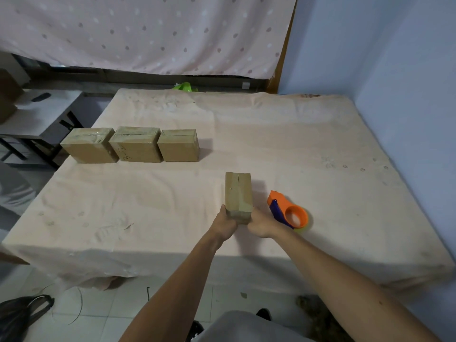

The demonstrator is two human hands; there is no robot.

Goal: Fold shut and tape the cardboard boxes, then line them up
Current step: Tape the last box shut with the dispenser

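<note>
A closed cardboard box [238, 192] lies on the mattress [283, 144] in front of me, its long side running away from me and tape visible on its top. My left hand [226, 224] grips the box's near left corner and my right hand [262, 224] grips its near right corner. Three taped boxes stand side by side in a row at the far left: the left one [89, 145], the middle one [135, 144] with writing on its front, and the right one [178, 145].
An orange and blue tape dispenser [288, 209] lies just right of my right hand. A grey table [37, 114] stands left of the mattress. A blue wall [394, 70] borders the right side. A dark bag [22, 314] lies on the tiled floor.
</note>
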